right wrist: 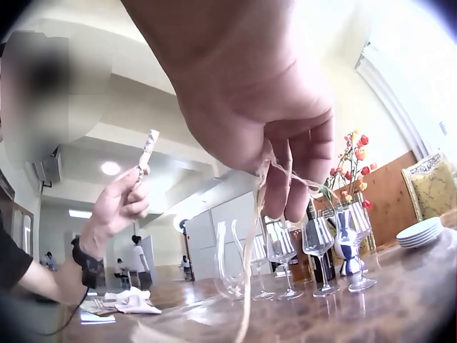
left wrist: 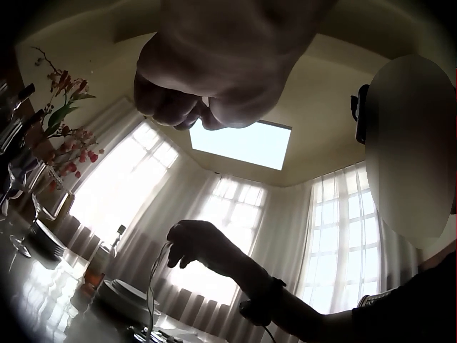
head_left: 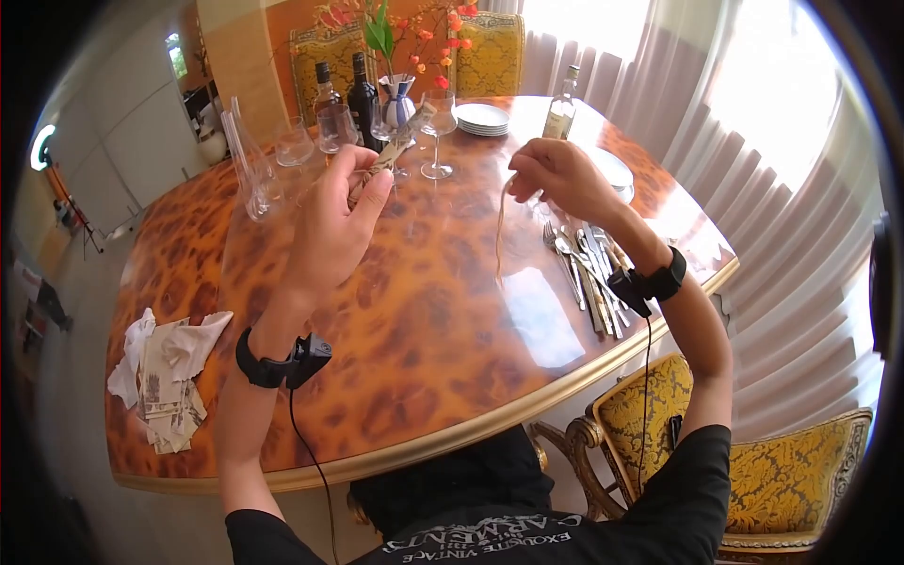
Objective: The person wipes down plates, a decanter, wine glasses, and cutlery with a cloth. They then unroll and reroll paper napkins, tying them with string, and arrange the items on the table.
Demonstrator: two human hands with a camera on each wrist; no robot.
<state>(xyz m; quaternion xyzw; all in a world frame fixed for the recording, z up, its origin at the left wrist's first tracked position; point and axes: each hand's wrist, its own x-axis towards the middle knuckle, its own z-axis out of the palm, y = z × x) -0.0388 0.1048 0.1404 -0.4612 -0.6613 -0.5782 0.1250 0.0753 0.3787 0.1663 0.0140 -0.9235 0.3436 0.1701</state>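
My left hand [head_left: 334,221] is raised over the table's middle-left. Its thumb and fingers pinch a thin roll of printed pale material [head_left: 391,155], which slants up and away; the right wrist view shows the roll [right wrist: 148,148] standing out above the fist. Over the right half of the table, my right hand [head_left: 565,179] pinches a thin light-brown string [head_left: 499,235] between thumb and fingers. The string hangs down loose, and in the right wrist view a short loop of it crosses the fingers. The left wrist view shows mostly the back of the left hand [left wrist: 221,71], hiding its roll.
White cloths and printed sheets [head_left: 169,377] lie piled at the table's left. Forks, spoons and knives [head_left: 589,278] lie at right. Behind the hands stand wine glasses [head_left: 438,122], a glass decanter [head_left: 254,188], bottles [head_left: 363,99], a flower vase [head_left: 397,89] and stacked plates [head_left: 482,118].
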